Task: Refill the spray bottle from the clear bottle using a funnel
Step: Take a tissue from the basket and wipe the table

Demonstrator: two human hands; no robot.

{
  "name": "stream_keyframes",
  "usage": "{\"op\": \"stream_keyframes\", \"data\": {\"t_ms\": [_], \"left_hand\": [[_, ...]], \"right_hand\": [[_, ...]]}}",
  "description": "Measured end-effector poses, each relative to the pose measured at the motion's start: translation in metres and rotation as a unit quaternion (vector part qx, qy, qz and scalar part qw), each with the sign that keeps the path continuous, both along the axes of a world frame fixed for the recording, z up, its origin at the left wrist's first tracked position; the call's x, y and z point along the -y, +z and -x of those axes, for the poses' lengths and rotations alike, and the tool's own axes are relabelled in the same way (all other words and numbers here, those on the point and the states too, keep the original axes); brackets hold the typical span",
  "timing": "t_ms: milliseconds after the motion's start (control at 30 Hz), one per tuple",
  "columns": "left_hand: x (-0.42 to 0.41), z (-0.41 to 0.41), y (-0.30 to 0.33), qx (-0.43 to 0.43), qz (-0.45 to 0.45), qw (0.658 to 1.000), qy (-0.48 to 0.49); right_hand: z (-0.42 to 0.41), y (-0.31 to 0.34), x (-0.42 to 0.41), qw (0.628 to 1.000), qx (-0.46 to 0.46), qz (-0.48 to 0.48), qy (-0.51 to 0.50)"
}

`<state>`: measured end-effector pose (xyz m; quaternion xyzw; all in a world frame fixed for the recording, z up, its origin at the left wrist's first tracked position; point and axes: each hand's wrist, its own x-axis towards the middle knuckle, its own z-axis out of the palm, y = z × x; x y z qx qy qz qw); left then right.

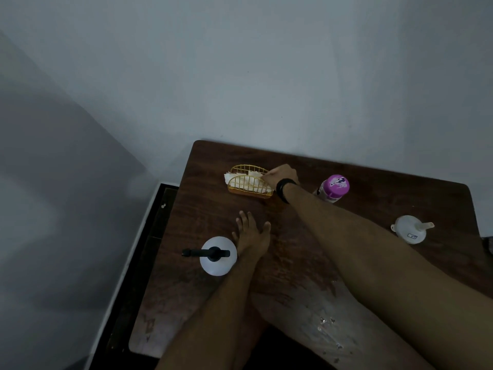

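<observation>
Overhead, the spray bottle (218,256) stood capped beside the flat, relaxed left hand (250,233). Right hand (280,175) pinched white tissue (246,181) in the gold wire holder (249,192). Clear bottle (333,188), purple-capped, contents unclear; funnel (410,229) lay tipped, well apart.

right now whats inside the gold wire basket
White napkins stand in the basket. The right hand grips them at its right end, covering that corner; the basket floor is hidden.
</observation>
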<state>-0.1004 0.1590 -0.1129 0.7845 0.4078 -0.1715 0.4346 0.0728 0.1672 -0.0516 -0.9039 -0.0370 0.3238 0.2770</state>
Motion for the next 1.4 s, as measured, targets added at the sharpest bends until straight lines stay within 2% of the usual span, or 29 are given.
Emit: {"op": "stream_keyframes", "data": {"t_ms": [133,267,400,567,733,900,1033,1100,1200,1267,1333,1400], "left_hand": [[0.0,-0.007,0.008,0.011,0.015,0.998,0.055],[-0.002,-0.013,0.014,0.01,0.034,0.995,0.09],[-0.005,-0.012,0.017,0.012,0.059,0.993,0.099],[-0.009,-0.009,0.016,0.022,0.07,0.992,0.105],[-0.008,-0.011,0.021,0.009,0.08,0.991,0.103],[-0.011,-0.017,0.034,0.022,0.107,0.981,0.163],[-0.007,-0.015,0.046,0.095,0.126,0.952,0.264],[-0.004,-0.015,0.054,0.154,0.151,0.922,0.322],[-0.005,-0.015,0.068,0.243,0.297,0.83,0.404],[-0.005,-0.012,0.077,0.274,0.384,0.786,0.4],[0.0,-0.008,0.082,0.276,0.416,0.78,0.377],[0.009,-0.003,0.086,0.271,0.418,0.792,0.352]], "right_hand": [[0.005,-0.005,0.004,0.997,-0.019,-0.036,-0.065],[0.011,-0.002,-0.002,0.988,-0.057,-0.019,-0.141],[0.011,-0.001,-0.018,0.988,-0.08,0.018,-0.133],[0.012,-0.004,-0.017,0.988,-0.069,-0.004,-0.14],[0.021,0.014,0.002,0.971,-0.031,-0.129,-0.196],[0.037,0.027,0.014,0.917,-0.001,-0.311,-0.25],[0.048,0.039,0.025,0.87,-0.017,-0.412,-0.272],[0.053,0.049,0.034,0.857,-0.004,-0.437,-0.272],[0.059,0.055,0.049,0.846,-0.017,-0.458,-0.271],[0.066,0.057,0.062,0.857,-0.048,-0.442,-0.261],[0.073,0.055,0.078,0.861,-0.081,-0.431,-0.26],[0.08,0.051,0.099,0.864,-0.11,-0.408,-0.272]]}}
